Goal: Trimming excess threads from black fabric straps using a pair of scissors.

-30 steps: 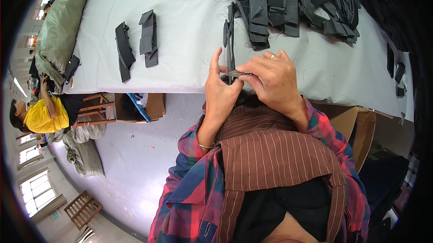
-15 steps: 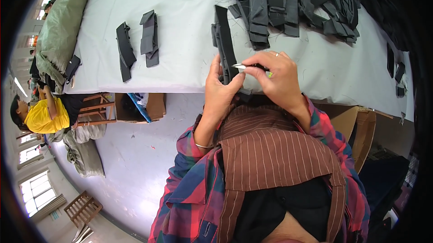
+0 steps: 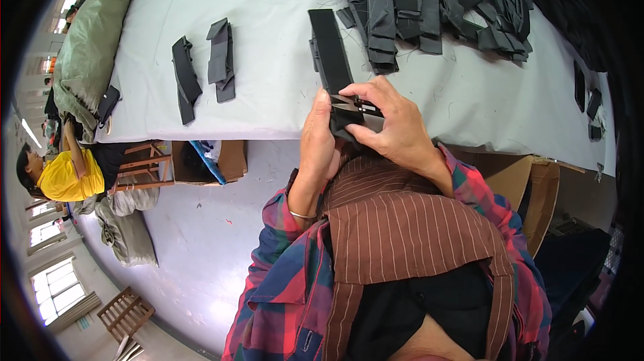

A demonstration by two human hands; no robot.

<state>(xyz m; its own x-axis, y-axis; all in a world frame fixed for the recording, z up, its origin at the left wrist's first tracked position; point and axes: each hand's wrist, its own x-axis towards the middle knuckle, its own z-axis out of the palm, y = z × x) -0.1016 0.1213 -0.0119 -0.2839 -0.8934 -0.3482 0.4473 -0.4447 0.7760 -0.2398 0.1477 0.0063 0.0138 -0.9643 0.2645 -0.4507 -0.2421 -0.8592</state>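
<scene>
A long black fabric strip (image 3: 329, 49) lies between me and the table's front edge, its far end over the white cloth. My left hand (image 3: 318, 130) grips the near part of it, thumb on top. Small thread snips (image 3: 349, 104) with metal blades and a black handle are in my right hand (image 3: 397, 116), between thumb and fingers. The blades rest over the strip beside my left thumb, spread slightly apart. The strip's near end is partly hidden by my fingers.
On the white-covered table (image 3: 261, 46), several black strips (image 3: 382, 19) are piled at the back right. Two shorter strips (image 3: 220, 59) lie left. A green sack (image 3: 94, 46) sits at the far left; below it a person in yellow (image 3: 70, 173) sits near cardboard boxes (image 3: 231, 160).
My left hand has turned the strip so its flat face shows more. The snips in my right hand have moved slightly left and down, their blades now spread apart over the strip.
</scene>
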